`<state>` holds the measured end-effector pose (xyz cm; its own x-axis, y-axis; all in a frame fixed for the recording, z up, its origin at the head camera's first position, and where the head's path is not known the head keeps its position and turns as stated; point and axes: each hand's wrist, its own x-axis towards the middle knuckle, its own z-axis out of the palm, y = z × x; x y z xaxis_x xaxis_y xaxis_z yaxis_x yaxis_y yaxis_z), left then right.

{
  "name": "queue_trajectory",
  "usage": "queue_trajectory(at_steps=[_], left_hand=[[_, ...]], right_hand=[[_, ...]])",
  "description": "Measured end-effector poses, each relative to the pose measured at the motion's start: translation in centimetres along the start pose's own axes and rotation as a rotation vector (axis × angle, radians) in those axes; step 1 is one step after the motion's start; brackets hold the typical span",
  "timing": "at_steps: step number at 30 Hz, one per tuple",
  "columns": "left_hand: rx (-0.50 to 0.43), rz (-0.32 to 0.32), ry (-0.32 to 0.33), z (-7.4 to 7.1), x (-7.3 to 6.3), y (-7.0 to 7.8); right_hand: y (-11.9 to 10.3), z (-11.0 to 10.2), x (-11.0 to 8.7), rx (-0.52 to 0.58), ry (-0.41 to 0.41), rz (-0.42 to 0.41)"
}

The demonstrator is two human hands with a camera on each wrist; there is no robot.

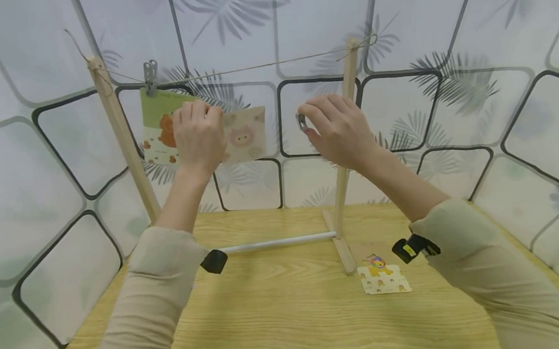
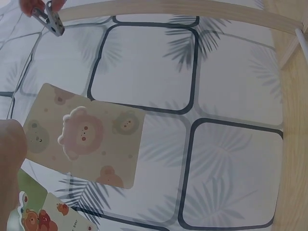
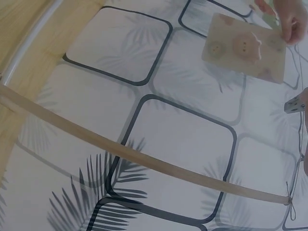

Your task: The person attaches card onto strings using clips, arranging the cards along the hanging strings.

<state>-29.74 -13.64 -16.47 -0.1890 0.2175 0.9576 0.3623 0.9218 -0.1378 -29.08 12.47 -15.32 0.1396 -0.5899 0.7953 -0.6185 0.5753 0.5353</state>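
Note:
My left hand point(image 1: 199, 139) holds a beige card point(image 2: 108, 159) with a pink animal face by one upper corner, just below the string point(image 1: 263, 66). My right hand point(image 1: 339, 131) pinches a small metal clip point(image 1: 301, 121) between thumb and fingers, to the right of that card and apart from it. In the left wrist view, the clip's jaws point toward the card's side. A green and white card point(image 1: 153, 110) with brown bears hangs from the string under another metal clip point(image 1: 150, 78); my left hand partly covers it in the head view.
Two wooden posts, left point(image 1: 125, 136) and right point(image 1: 349, 77), carry the string. A white rod point(image 1: 283, 242) runs low to the right post's wooden foot point(image 1: 343, 253). Cards point(image 1: 385, 283) lie on the table point(image 1: 269, 314) at right. Patterned fabric point(image 1: 316, 183) hangs behind.

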Motion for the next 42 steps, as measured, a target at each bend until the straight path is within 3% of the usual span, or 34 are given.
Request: queue_trajectory(at_steps=[9,18,27,35,42], left_hand=[[-0.001,-0.005,-0.031,-0.2,0.5,0.0],[-0.002,0.010,-0.006,-0.4,1.1,0.2],[0.011,0.011,-0.014,-0.5,1.5,0.3],[0.019,0.017,-0.008,-0.4,1.7,0.3],[0.013,0.009,-0.046,-0.5,1.6,0.3]], right_hand=[[0.2,0.7,2.6,-0.002,0.032,0.048],[0.9,0.9,5.2,-0.016,0.072,0.117],[1.4,0.9,6.8,-0.021,0.025,0.200],[1.8,1.1,7.6,-0.045,0.010,0.199],[1.9,1.5,8.1,-0.067,-0.052,0.206]])
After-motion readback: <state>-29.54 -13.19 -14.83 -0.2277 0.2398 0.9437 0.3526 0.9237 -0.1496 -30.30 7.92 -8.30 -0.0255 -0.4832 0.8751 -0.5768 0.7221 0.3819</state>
